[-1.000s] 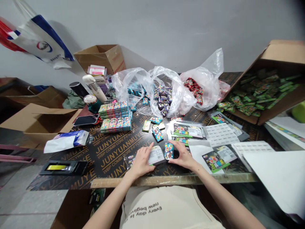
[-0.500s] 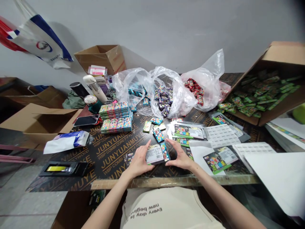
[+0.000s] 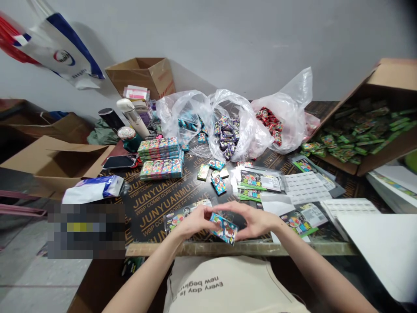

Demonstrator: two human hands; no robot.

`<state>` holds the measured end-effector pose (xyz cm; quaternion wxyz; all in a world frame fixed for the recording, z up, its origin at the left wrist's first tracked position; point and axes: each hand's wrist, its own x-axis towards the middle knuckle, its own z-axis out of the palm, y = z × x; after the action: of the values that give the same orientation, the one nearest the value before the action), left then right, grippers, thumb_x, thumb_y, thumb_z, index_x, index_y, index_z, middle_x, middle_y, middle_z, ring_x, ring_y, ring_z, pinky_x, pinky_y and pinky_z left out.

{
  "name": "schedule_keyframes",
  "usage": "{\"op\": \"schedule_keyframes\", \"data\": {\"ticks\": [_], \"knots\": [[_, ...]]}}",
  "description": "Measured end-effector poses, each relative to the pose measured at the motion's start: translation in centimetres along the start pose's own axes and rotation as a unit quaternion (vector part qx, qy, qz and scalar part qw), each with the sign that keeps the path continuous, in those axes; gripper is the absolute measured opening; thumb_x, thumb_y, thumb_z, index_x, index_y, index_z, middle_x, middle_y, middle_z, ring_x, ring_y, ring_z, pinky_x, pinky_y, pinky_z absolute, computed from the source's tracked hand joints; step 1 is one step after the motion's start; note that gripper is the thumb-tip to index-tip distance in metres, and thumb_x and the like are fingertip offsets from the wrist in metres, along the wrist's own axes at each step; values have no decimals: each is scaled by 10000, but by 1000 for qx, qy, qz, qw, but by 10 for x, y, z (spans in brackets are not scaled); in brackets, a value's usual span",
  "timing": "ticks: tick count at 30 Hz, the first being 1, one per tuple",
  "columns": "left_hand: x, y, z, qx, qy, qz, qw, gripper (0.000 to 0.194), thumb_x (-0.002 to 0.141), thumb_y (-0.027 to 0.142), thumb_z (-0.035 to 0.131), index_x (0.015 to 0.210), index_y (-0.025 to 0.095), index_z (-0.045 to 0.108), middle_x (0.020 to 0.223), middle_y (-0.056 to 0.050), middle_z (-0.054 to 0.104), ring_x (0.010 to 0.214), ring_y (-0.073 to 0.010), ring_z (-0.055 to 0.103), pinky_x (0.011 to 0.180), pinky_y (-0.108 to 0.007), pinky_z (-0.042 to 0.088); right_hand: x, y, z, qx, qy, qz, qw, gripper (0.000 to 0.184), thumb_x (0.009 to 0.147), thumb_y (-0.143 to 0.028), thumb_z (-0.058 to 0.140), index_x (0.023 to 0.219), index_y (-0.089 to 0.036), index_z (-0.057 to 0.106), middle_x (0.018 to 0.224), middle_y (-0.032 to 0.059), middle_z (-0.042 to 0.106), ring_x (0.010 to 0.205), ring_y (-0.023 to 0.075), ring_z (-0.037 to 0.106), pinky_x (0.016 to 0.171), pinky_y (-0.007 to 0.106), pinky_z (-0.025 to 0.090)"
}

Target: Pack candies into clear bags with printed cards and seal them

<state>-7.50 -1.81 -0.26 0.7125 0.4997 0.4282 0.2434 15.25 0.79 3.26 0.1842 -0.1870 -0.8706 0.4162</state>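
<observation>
Between my hands, just above the table's front edge, is a small blue packet (image 3: 224, 229) with colourful cartoon print, tilted with its face towards me. My left hand (image 3: 198, 222) pinches its left end, thumb across the front. My right hand (image 3: 256, 221) curves round the other end, its thumb at the lower right corner and its fingers along the top. A printed black card (image 3: 177, 219) with a clear sleeve lies partly under my left hand. Beyond them sit a loose blue packet (image 3: 218, 184) and a few more small packets (image 3: 203, 172).
Stacked strips of packets (image 3: 161, 168) stand left. Plastic bags (image 3: 185, 98) of small packets line the back; a carton (image 3: 379, 78) of green packets is at right. Printed cards (image 3: 260, 180) and a label sheet (image 3: 306, 188) lie right. A phone (image 3: 120, 161) lies left.
The blue packet has come up off the table and tilted towards me, with both hands now closed in on it. The printed card now shows to the left, beneath my left hand.
</observation>
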Motion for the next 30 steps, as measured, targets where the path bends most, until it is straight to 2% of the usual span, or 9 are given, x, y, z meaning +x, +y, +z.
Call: {"op": "schedule_keyframes", "data": {"ticks": [3,5,8,10,14,17,20,23,30], "knots": [[7,-2,-1,-139,136,-16,981,287,534,254,758,714,132,570,664,-9,636,544,-115,579,516,-220,447,2,12,5,-107,214,88,967,595,777,-293,582,1321,-286,342,1337,66,411,1224,244,380,1019,442,292],[11,-6,0,-200,205,-6,958,299,546,256,758,701,142,528,680,-14,646,554,-115,591,514,-220,459,3,19,15,-147,296,122,936,670,741,-338,623,1333,-277,315,1372,75,354,1255,266,329,1028,465,265],[16,-10,11,-255,206,5,945,309,572,276,748,718,144,510,698,-18,649,566,-117,601,563,-250,487,10,21,37,-154,278,110,942,859,635,-393,702,1356,-245,258,1381,93,322,1256,287,309,1022,461,270],[17,-13,20,-257,188,6,948,315,603,318,725,769,140,526,732,-27,649,572,-120,604,596,-273,494,16,18,48,-163,273,101,943,822,635,-352,691,1341,-249,282,1327,89,389,1216,280,357,1004,454,288],[8,-21,14,-32,222,64,972,415,671,436,639,953,141,562,916,-92,643,802,-199,619,778,-374,468,15,24,51,-165,303,110,932,741,649,-250,626,1316,-236,306,1273,82,444,1173,267,399,988,437,305],[-4,-34,-8,320,278,122,897,742,516,415,745,1181,206,493,1151,-111,538,1106,-300,462,961,-465,307,4,40,48,-176,296,119,931,728,648,-217,606,1312,-234,308,1276,75,450,1181,264,395,1001,444,278],[-11,-48,-24,519,243,99,813,994,436,337,774,1323,247,335,1139,-96,502,1097,-316,423,958,-477,274,-5,56,52,-176,252,124,944,712,656,-196,594,1311,-237,317,1270,72,467,1180,260,407,1016,463,246],[-12,-55,-28,544,218,113,802,996,509,265,711,1372,227,216,1098,-78,504,1040,-272,447,940,-426,306,-6,60,61,-139,192,124,964,738,650,-193,601,1326,-226,305,1295,82,450,1193,260,404,1034,472,222],[-13,-47,-28,503,176,171,829,997,545,237,673,1387,236,140,1173,-75,475,1096,-263,424,1016,-463,225,1,51,55,-9,109,96,989,852,645,-229,659,1370,-217,212,1388,81,337,1245,226,361,1049,389,260]]}}
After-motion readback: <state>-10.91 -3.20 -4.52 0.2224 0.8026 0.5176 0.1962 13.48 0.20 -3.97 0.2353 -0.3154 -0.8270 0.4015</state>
